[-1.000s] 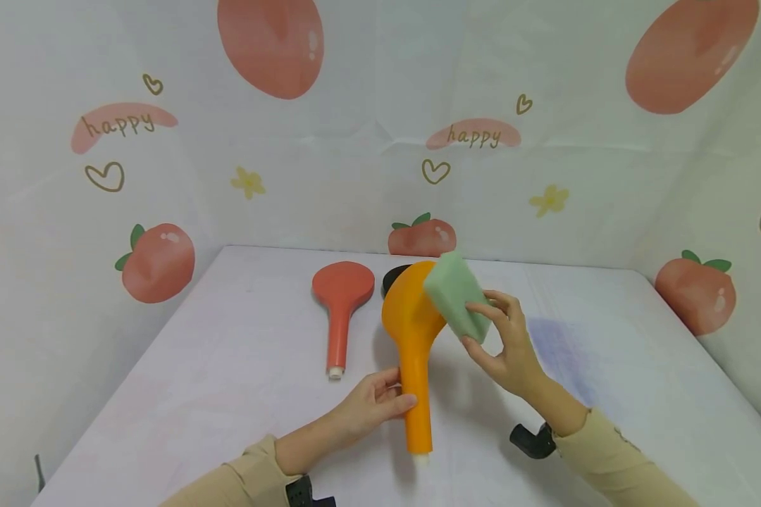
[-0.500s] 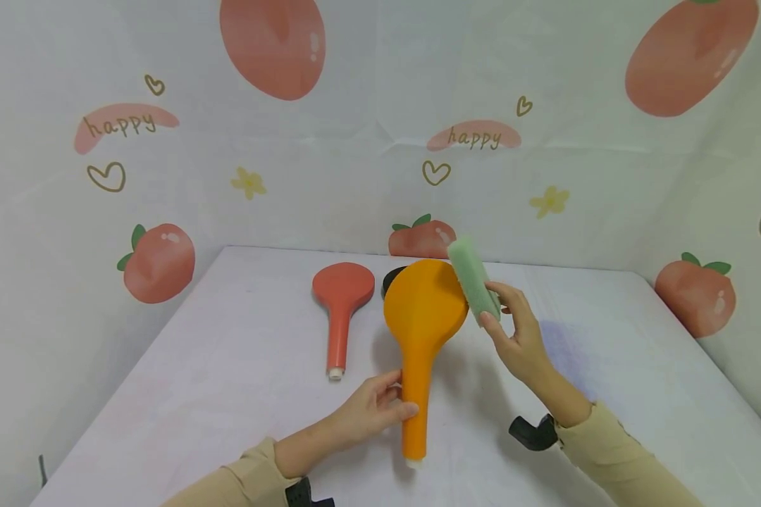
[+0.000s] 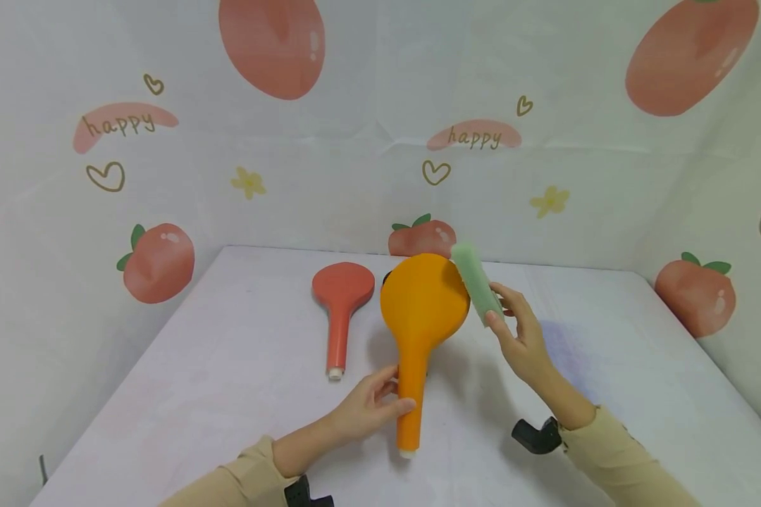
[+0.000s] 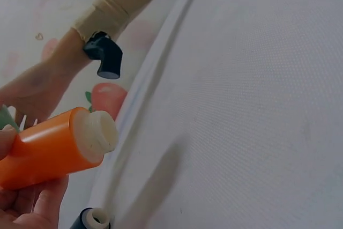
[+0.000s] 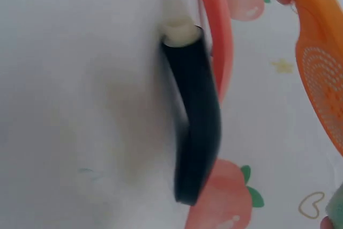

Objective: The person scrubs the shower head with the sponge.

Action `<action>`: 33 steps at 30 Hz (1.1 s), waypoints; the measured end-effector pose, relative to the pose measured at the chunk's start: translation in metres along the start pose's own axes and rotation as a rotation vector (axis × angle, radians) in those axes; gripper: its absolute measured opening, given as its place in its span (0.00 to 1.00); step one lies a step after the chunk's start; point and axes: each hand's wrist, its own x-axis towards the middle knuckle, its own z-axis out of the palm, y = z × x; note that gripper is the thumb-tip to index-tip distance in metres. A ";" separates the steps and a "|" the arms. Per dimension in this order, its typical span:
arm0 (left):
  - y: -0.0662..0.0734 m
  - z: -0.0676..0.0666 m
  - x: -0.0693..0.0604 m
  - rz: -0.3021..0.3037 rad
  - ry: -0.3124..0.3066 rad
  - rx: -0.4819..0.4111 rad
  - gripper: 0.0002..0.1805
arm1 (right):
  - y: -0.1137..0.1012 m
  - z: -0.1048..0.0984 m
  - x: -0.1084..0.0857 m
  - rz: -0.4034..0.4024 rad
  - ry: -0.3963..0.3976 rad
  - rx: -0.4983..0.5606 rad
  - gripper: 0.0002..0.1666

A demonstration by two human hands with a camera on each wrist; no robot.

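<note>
An orange shower head (image 3: 423,299) is held up above the table, its rounded back towards the head view. My left hand (image 3: 363,410) grips it by the handle, thumb across the front. The right wrist view shows the perforated spray face (image 5: 322,73); in the left wrist view the handle's pale threaded end (image 4: 102,131) shows. A light green sponge (image 3: 475,283) is pinched between the thumb and fingers of my right hand (image 3: 528,348). Seen edge-on, the sponge lies along the right rim of the orange head and appears to touch it.
A red shower head (image 3: 342,285) lies on the white-covered table (image 3: 228,366), left of the orange one. Behind the orange one is a black shower head (image 5: 199,105), mostly hidden in the head view. A printed cloth wall (image 3: 330,169) stands at the back.
The sponge has moved from over the front right of the orange shower head to its right rim, turning edge-on. The orange head has turned slightly and risen a little in the left hand.
</note>
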 end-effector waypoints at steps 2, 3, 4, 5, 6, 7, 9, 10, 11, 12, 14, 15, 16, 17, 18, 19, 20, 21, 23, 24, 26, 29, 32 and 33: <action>0.000 0.001 0.000 0.003 -0.006 0.002 0.28 | -0.002 -0.004 0.005 0.063 -0.010 -0.009 0.23; -0.001 0.001 0.000 0.005 -0.010 0.000 0.28 | -0.002 -0.006 0.007 0.096 -0.014 -0.014 0.23; -0.001 0.001 -0.001 0.007 -0.013 0.003 0.28 | -0.003 -0.009 0.009 0.127 -0.018 -0.016 0.22; -0.002 0.001 -0.001 0.010 -0.016 0.006 0.28 | -0.003 -0.011 0.010 0.151 -0.022 -0.017 0.22; -0.002 0.002 -0.001 0.017 -0.018 0.012 0.28 | -0.003 -0.013 0.011 0.170 -0.024 -0.015 0.21; -0.002 0.002 -0.001 0.021 -0.017 0.021 0.28 | -0.003 -0.015 0.012 0.183 -0.027 -0.019 0.21; -0.002 0.002 -0.001 0.034 -0.008 0.033 0.27 | -0.003 -0.018 0.013 0.202 -0.033 -0.012 0.21; -0.002 0.002 -0.001 0.038 0.000 0.039 0.27 | -0.003 -0.019 0.013 0.207 -0.035 -0.009 0.21; -0.002 0.002 -0.001 0.045 0.010 0.046 0.27 | -0.003 -0.020 0.012 0.212 -0.037 -0.011 0.21; -0.002 0.001 -0.001 0.050 0.023 0.054 0.27 | -0.003 -0.021 0.011 0.216 -0.038 -0.013 0.21; -0.002 0.001 0.000 0.055 0.041 0.060 0.26 | -0.002 -0.022 0.009 0.220 -0.035 -0.020 0.20; -0.002 0.000 0.000 0.058 0.047 0.063 0.26 | -0.002 -0.022 0.008 0.221 -0.032 -0.024 0.20; -0.001 0.000 0.000 0.057 0.054 0.064 0.26 | -0.002 -0.023 0.007 0.222 -0.029 -0.026 0.20; -0.001 0.000 0.000 0.059 0.057 0.066 0.26 | -0.001 -0.023 0.006 0.222 -0.027 -0.027 0.20; -0.001 -0.001 0.000 0.057 0.060 0.066 0.26 | 0.000 -0.023 0.005 0.223 -0.026 -0.027 0.19; -0.001 -0.001 0.000 0.055 0.060 0.065 0.27 | 0.000 -0.023 0.005 0.224 -0.023 -0.029 0.19; -0.001 -0.002 0.000 0.058 0.062 0.061 0.27 | 0.000 -0.023 0.005 0.225 -0.020 -0.029 0.19; -0.001 -0.002 0.000 0.061 0.062 0.062 0.27 | 0.000 -0.023 0.005 0.228 -0.018 -0.031 0.19; -0.001 -0.002 -0.001 0.070 0.064 0.075 0.27 | 0.001 -0.024 0.006 0.232 -0.017 -0.038 0.20; -0.002 -0.002 -0.001 0.075 0.066 0.082 0.27 | 0.000 -0.024 0.007 0.236 -0.018 -0.043 0.20; -0.003 -0.001 -0.002 0.096 0.071 0.107 0.27 | 0.000 -0.025 0.010 0.241 -0.024 -0.048 0.20; -0.006 -0.001 -0.002 0.133 0.083 0.157 0.27 | -0.002 -0.026 0.015 0.247 -0.038 -0.041 0.20; -0.009 0.000 -0.002 0.173 0.095 0.201 0.27 | -0.002 -0.027 0.019 0.255 -0.047 -0.028 0.21; -0.009 0.000 -0.002 0.179 0.104 0.215 0.26 | -0.002 -0.028 0.020 0.257 -0.047 -0.025 0.22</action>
